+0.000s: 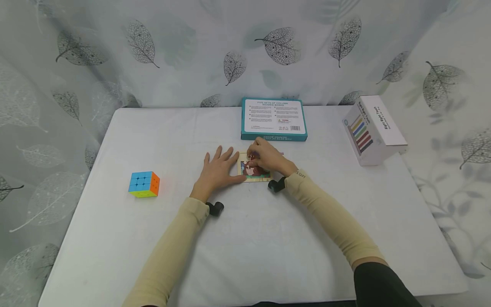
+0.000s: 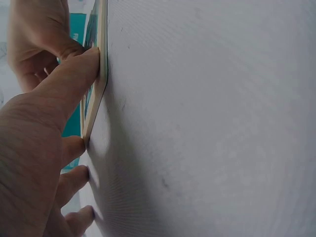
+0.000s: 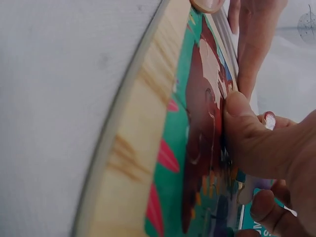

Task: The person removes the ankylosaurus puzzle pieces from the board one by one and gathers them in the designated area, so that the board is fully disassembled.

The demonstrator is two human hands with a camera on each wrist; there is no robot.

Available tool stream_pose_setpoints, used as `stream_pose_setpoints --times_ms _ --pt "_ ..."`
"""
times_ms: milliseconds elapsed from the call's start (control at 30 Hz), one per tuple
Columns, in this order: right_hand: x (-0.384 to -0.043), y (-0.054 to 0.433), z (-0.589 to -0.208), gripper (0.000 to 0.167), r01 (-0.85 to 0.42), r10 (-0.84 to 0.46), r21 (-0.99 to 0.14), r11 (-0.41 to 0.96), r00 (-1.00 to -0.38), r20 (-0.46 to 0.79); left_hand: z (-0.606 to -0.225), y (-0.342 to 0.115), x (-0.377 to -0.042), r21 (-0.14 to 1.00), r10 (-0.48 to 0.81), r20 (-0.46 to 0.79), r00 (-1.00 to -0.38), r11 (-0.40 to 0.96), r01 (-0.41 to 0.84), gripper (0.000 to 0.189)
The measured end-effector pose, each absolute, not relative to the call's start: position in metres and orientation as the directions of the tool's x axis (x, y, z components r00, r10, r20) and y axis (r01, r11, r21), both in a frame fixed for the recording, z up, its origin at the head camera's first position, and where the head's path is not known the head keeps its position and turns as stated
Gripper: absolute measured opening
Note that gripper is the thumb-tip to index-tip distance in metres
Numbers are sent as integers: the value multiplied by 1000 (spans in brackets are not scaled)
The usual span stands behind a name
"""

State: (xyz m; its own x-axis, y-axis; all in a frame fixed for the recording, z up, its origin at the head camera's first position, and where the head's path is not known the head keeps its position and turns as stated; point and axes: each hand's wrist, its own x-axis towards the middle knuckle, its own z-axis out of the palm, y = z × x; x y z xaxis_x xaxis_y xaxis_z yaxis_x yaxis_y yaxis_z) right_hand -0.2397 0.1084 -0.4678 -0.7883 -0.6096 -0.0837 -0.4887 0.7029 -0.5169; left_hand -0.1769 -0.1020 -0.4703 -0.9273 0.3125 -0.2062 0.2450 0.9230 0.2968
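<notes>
A small wooden picture puzzle (image 1: 256, 174) lies flat, showing a brown animal on green inside a pale wood border (image 3: 129, 148). My left hand (image 1: 218, 172) rests spread beside it on the left. Its thumb (image 2: 91, 59) lies on the near border, and the index fingertip touches the side edge. My right hand (image 1: 270, 157) reaches over the picture from the right with curled fingers. Its thumb (image 3: 242, 111) presses down at the brown figure, pinching a puzzle piece there; the fingers largely hide that piece.
Behind the puzzle lies a flat teal box (image 1: 274, 117) with a white printed label. A white carton (image 1: 377, 130) stands at the back right. To the left sits a colourful puzzle cube (image 1: 144, 184). A leaf-patterned curtain (image 1: 184, 51) borders the white table (image 1: 245, 256).
</notes>
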Motion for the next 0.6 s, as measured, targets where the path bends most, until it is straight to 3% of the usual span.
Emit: stream_pose_setpoints --times_ms 233,600 --pt "-239 111 -463 31 -525 -635 -503 687 -770 -62 -471 -103 -177 300 313 -199 -929 922 246 93" --pt "-239 122 -445 50 -476 -590 -520 710 -804 -69 -473 -102 -177 297 302 -202 -932 925 236 93"
